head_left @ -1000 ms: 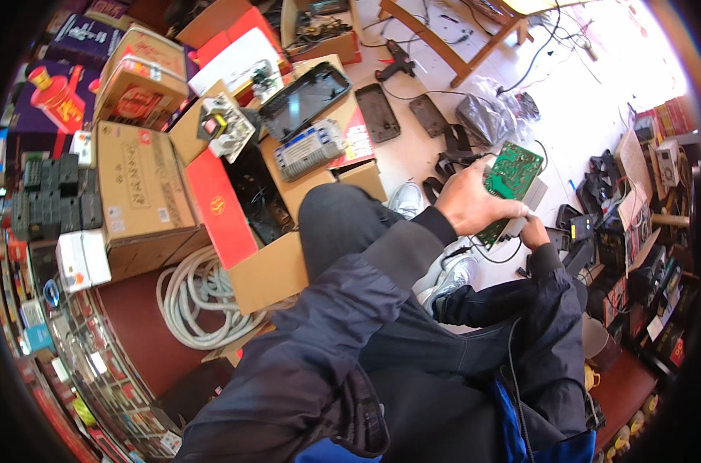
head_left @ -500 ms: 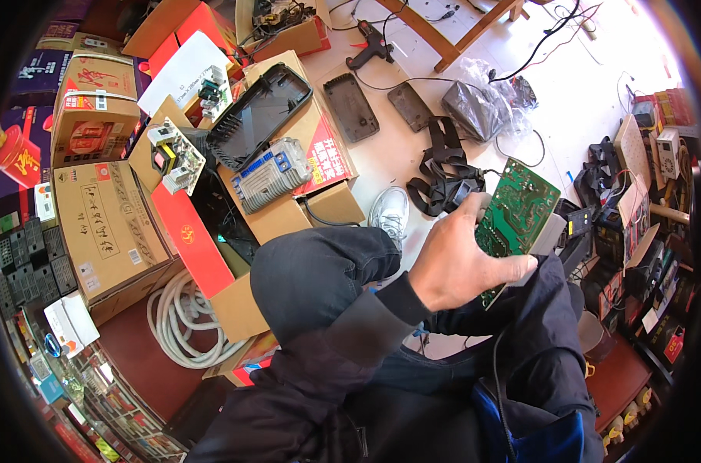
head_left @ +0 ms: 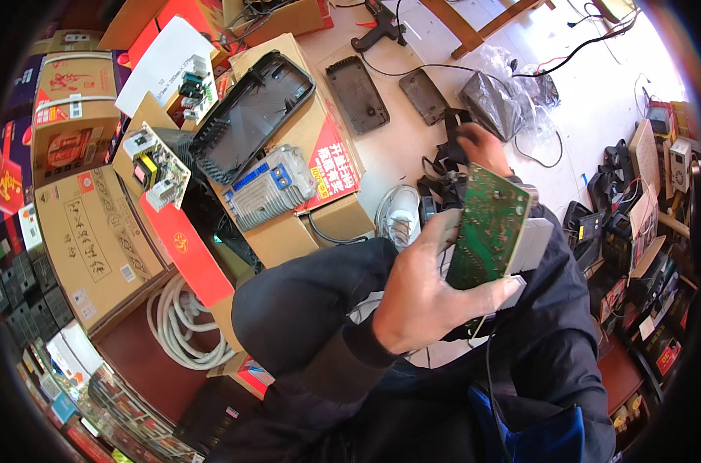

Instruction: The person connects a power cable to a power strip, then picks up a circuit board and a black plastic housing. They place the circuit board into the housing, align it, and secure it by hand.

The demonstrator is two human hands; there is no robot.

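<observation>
My left hand [head_left: 424, 305] is shut on a green circuit board [head_left: 485, 228], held upright over my lap with its solder side facing me. A pale grey metal part [head_left: 532, 247] sticks out from the board's back at its right edge. My right hand [head_left: 483, 145] is stretched out beyond the board, its fingers on a tangle of black parts and cables [head_left: 443, 166] on the pale floor. Whether it grips one is hidden. My knee in dark trousers [head_left: 304, 301] is bent below the left hand.
An open cardboard box [head_left: 339, 166] at upper left holds a black plastic housing [head_left: 250, 116], a grey finned unit [head_left: 269, 189] and a small board [head_left: 154, 166]. Two black covers [head_left: 357, 92], a bagged black item [head_left: 497, 100], a white shoe [head_left: 401, 212], a white hose coil [head_left: 181, 324].
My left hand has raised the green board closer to me. My right hand has left the board's underside and reached forward to the black tangle.
</observation>
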